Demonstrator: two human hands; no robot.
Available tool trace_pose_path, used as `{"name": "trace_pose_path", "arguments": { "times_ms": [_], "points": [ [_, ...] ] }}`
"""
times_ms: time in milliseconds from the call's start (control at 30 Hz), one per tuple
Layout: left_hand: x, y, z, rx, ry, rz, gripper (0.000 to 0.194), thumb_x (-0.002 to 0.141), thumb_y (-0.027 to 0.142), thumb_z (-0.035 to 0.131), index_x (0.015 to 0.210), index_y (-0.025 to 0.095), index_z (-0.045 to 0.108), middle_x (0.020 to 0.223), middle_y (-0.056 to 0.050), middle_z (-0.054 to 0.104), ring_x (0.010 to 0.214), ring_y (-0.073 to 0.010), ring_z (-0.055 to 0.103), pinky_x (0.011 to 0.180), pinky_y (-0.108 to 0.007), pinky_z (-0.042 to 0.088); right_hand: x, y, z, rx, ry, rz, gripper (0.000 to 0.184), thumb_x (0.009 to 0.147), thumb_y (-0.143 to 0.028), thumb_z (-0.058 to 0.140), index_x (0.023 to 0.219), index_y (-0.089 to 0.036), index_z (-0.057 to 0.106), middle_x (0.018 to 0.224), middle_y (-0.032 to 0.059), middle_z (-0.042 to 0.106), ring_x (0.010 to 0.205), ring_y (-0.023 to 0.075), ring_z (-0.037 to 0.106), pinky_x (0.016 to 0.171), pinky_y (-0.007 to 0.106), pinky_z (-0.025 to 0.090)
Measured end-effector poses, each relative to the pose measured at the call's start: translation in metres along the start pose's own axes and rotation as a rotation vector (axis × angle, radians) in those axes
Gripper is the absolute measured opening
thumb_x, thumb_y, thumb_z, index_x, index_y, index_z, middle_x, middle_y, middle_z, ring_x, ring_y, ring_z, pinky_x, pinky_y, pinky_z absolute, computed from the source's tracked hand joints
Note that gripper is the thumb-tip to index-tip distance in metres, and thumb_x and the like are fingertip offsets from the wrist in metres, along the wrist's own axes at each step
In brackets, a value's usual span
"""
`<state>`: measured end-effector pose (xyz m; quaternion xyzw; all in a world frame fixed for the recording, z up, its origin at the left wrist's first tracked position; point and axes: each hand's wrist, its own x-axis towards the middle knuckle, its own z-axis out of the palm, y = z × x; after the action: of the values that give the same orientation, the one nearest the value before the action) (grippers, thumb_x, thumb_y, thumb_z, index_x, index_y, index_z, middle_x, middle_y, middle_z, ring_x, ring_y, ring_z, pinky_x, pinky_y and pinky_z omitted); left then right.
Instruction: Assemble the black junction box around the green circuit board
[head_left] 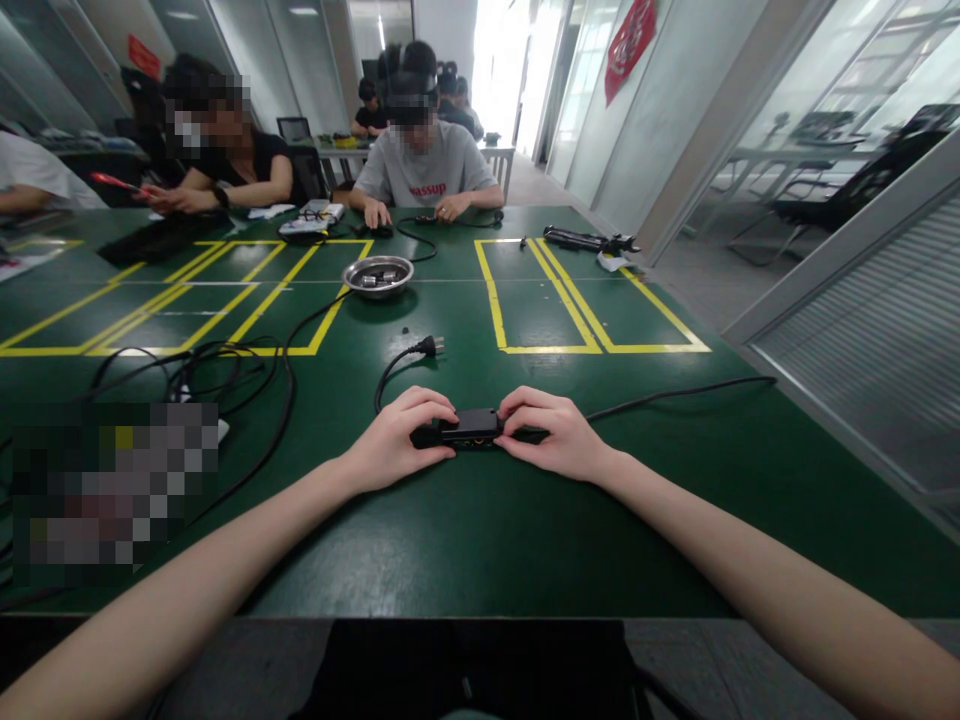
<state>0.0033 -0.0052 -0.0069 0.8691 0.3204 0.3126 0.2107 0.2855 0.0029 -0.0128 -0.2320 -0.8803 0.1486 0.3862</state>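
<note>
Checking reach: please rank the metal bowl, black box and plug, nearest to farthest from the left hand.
1. Black box, at the fingertips of the left hand
2. Plug, beyond the hand
3. Metal bowl, past the plug, to its left

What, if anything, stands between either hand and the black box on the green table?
Nothing visible: the left hand and the right hand have fingers at opposite ends of the black box; the plug lies beyond.

The bench [487,560] was dark green, marked with bright yellow tape [551,350] in outlined rectangles. The adapter [477,422], plug [429,346] and cords [675,394] were black, and the bowl [360,288] silver. Across the bench, one shirt [459,160] was grey with red lettering; another [268,160] was black. A wall banner [628,48] was red with pale markings.
</note>
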Motion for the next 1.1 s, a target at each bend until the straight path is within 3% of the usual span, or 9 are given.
{"name": "trace_pose_path", "arguments": {
  "times_ms": [267,433,567,933,1100],
  "points": [
    [0.0005,-0.0007,0.0012,-0.019,0.017,0.047,0.03,0.086,0.02,0.079,0.114,0.02,0.069,0.119,-0.01,0.07,0.115,-0.0235,0.067,0.103,-0.041,0.056,0.0001,0.001,0.001,0.069,-0.049,0.066,0.011,0.091,-0.021,0.071,0.089,-0.021,0.06,0.11,0.0101,0.068,0.099,0.0209,0.07,0.087,0.037,0.059],
    [0.0011,-0.0007,0.002,-0.055,0.006,0.015,0.041,0.085,0.022,0.08,0.123,0.019,0.066,0.124,-0.011,0.071,0.116,-0.0245,0.069,0.103,-0.041,0.057,0.0015,-0.0003,0.0024,0.143,-0.022,0.094,0.01,0.093,-0.018,0.067,0.1,-0.022,0.061,0.109,0.0087,0.07,0.098,0.0204,0.07,0.083,0.036,0.062],
    [0.0011,-0.0005,0.002,-0.089,0.0,0.002,0.039,0.086,0.023,0.08,0.122,0.018,0.067,0.123,-0.011,0.072,0.114,-0.024,0.07,0.098,-0.039,0.059,0.0018,-0.0003,0.0023,0.162,-0.043,0.12,0.016,0.096,-0.017,0.063,0.111,-0.02,0.066,0.111,0.0094,0.07,0.097,0.0195,0.07,0.084,0.036,0.063],
    [0.0039,0.0019,0.0014,-0.121,-0.004,-0.049,0.045,0.082,0.021,0.083,0.124,0.017,0.067,0.12,-0.009,0.072,0.101,-0.0199,0.07,0.09,-0.034,0.06,0.0016,0.0025,0.0018,0.274,0.002,0.263,0.015,0.095,-0.024,0.068,0.107,-0.019,0.076,0.109,0.0086,0.074,0.095,0.0189,0.073,0.086,0.037,0.066],
    [0.0047,0.0031,0.0002,-0.124,-0.007,-0.05,0.04,0.082,0.021,0.081,0.12,0.018,0.068,0.119,-0.009,0.073,0.105,-0.0217,0.07,0.093,-0.036,0.059,0.0023,0.0026,0.0007,0.26,-0.015,0.236,0.016,0.094,-0.024,0.07,0.108,-0.02,0.076,0.109,0.0088,0.074,0.095,0.0196,0.074,0.087,0.038,0.065]
  ]
}}
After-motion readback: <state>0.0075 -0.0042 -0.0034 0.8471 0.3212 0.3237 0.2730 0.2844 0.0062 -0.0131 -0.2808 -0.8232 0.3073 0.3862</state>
